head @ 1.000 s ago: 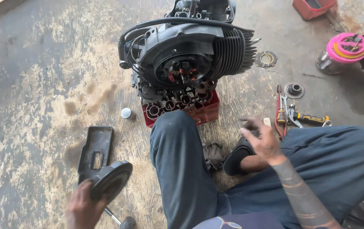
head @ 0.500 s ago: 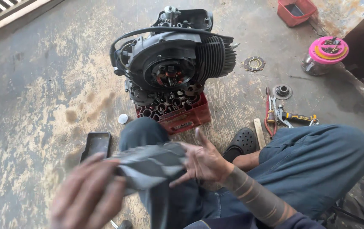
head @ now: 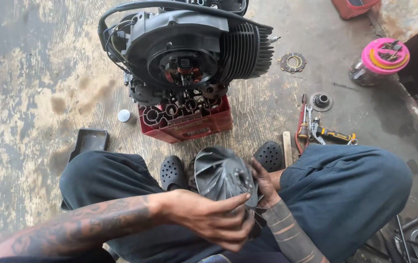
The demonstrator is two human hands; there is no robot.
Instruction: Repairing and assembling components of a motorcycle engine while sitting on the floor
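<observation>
Item: dark grey round fan wheel (head: 221, 174) with curved vanes, held between the knees, low in the middle of the view, tilted with its vaned face up toward the camera.

Left hand (head: 213, 219): closed on the near edge of the fan wheel, thumb laid across the vanes, fingers curled under the rim. Forearm tattooed.

Right hand (head: 262, 182): pressed to the right edge of the wheel, fingers spread over the hub and gripping it. Wrist banded with dark tattoo rings.

Just beyond the wheel: two black perforated clogs (head: 172, 171), one either side of it, on the concrete floor (head: 38, 73).

Farther off, centre: black engine (head: 189, 53) with finned cylinder pointing right and open round housing facing the camera, resting on a red plastic crate (head: 189, 124).

Left of the crate: small white cap (head: 124, 115); nearer and farther left, a flat black tray (head: 89, 141).

Right of the crate: red-handled pliers (head: 301, 126) and a yellow-and-black handled tool (head: 333, 135) lying together; a small toothed metal part (head: 321, 101) beyond them; a flat ring-shaped plate (head: 292, 62) farther still.

Far right: clear jar with pink lid (head: 382, 58).
</observation>
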